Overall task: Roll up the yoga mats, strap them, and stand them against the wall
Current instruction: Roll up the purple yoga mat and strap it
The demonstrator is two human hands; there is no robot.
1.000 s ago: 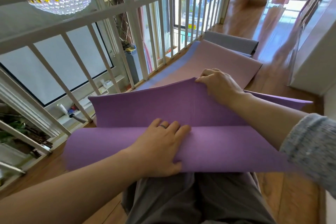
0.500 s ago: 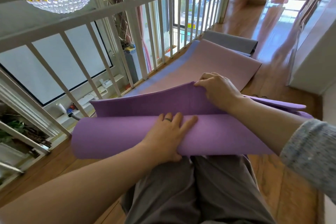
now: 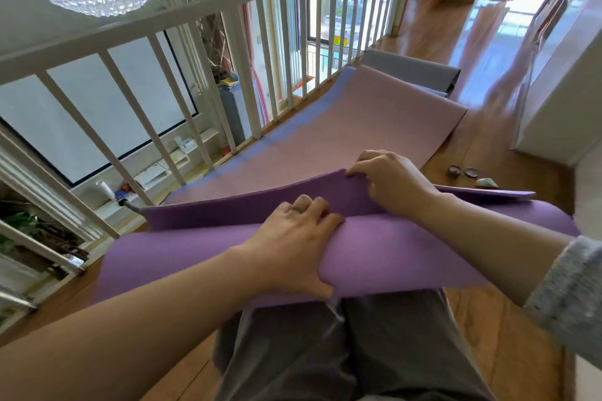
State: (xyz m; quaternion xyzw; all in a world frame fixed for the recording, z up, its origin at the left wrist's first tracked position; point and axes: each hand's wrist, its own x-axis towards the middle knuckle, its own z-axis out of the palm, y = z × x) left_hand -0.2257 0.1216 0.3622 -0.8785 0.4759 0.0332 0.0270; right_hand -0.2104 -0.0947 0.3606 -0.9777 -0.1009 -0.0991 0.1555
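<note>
Rolling of the first mat, early stage. Nearest the camera, over the kneeling or seated person's grey trousers, the left hand grips the loose first turn of the purple mat, fingers curled into the crease and thumb under the near edge. Just beyond, the right hand pinches the mat's raised free edge. The roll is wide and slack, not yet a tight cylinder, and part of the purple mat lies flat on the floor to the right. Farther off, the pink mat lies unrolled along the railing, a blue layer showing at its left edge; small round items sit on the floor beside it, too small to identify as straps. Farthest, the grey mat lies flat, its far end bent. Judged progress: no mat is fully rolled, strapped or stood against a wall; nearly all of the task remains.
</note>
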